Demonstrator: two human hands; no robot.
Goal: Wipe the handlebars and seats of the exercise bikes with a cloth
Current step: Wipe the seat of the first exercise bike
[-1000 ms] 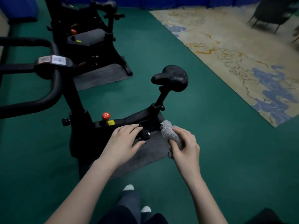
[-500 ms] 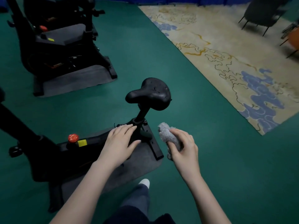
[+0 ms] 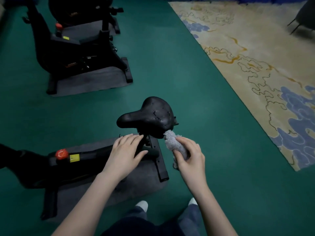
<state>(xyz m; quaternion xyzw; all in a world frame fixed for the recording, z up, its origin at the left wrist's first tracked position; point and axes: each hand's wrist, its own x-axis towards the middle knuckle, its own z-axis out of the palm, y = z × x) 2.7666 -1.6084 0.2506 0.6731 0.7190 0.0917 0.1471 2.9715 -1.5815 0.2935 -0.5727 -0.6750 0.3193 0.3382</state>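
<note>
Right hand curled round grey cloth; cloth tip touches black seat at seat's 5 o'clock edge. Left hand flat, fingers straight, holds nothing, by seat post, seat's 7 o'clock. Red knob at 9 o'clock of left hand. Second bike at seat's 11 o'clock, well apart; rug at 2 o'clock

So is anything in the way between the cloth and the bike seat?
No, nothing visible. The right hand holds the cloth just below the seat, its tip at the seat's near edge. The left hand sits off to the side.
</note>
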